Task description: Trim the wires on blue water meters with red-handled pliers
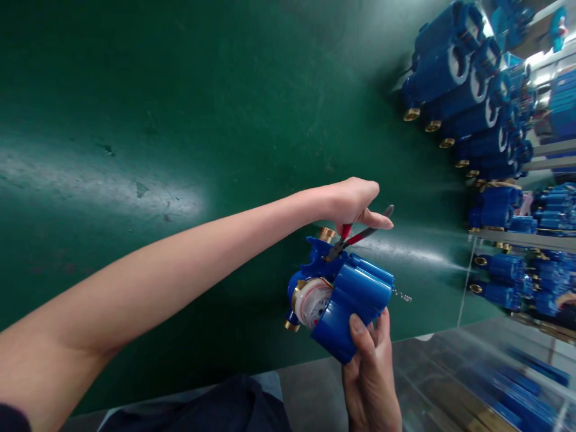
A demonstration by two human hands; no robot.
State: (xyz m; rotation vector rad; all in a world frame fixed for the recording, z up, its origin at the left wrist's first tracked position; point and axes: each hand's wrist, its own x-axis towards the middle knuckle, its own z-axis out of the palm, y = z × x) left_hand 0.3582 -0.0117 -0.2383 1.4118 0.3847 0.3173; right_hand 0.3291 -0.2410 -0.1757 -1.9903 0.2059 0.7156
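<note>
My left hand [353, 201] grips pliers [360, 235] at a blue meter [344, 297], my right hand [371, 369] clasping it. Should that clasp loosen, the meter could twist and the pliers slip.

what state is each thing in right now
Left hand: holding pliers
Pliers: handles apart, tips at meter body
Right hand: gripping blue housing
Blue housing: tilted, coiled wire sticking out
Dial: partly exposed
Brass ends: threads bare
Blue units: lined up in rows
</note>
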